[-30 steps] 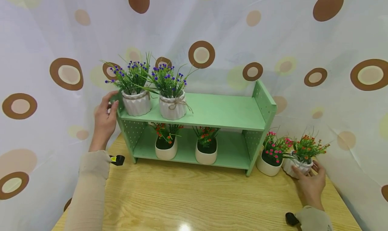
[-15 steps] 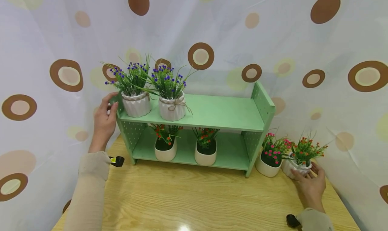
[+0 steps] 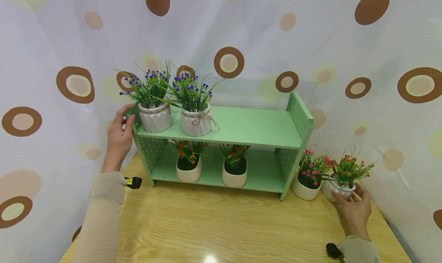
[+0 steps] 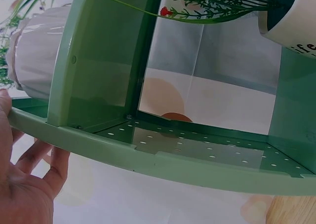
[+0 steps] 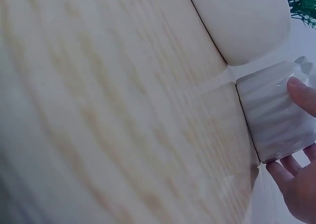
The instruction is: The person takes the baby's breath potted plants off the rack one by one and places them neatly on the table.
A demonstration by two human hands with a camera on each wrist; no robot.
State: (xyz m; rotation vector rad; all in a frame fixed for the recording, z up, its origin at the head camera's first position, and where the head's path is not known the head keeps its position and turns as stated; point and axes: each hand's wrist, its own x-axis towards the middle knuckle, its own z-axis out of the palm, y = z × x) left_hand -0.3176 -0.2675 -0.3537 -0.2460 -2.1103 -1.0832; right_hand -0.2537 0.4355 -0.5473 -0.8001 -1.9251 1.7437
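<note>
My left hand (image 3: 119,134) grips the upper left side panel of a green two-tier shelf (image 3: 255,125); in the left wrist view its fingers (image 4: 58,167) curl around the panel's outer side. At the far right, my right hand (image 3: 355,211) holds a white ribbed flowerpot (image 5: 276,113) with orange-red flowers (image 3: 350,169), thumb on one side and fingers on the other. That pot stands upright on the table, beside a smooth cream pot (image 3: 305,188) with pink flowers. Two white pots (image 3: 155,119) with purple flowers stand on the top tier's left half.
Two cream pots (image 3: 189,173) with red-orange flowers stand on the lower tier. The shelf rests on a wood-grain table (image 3: 214,221). A white curtain (image 3: 255,33) with brown dots hangs close behind and at both sides.
</note>
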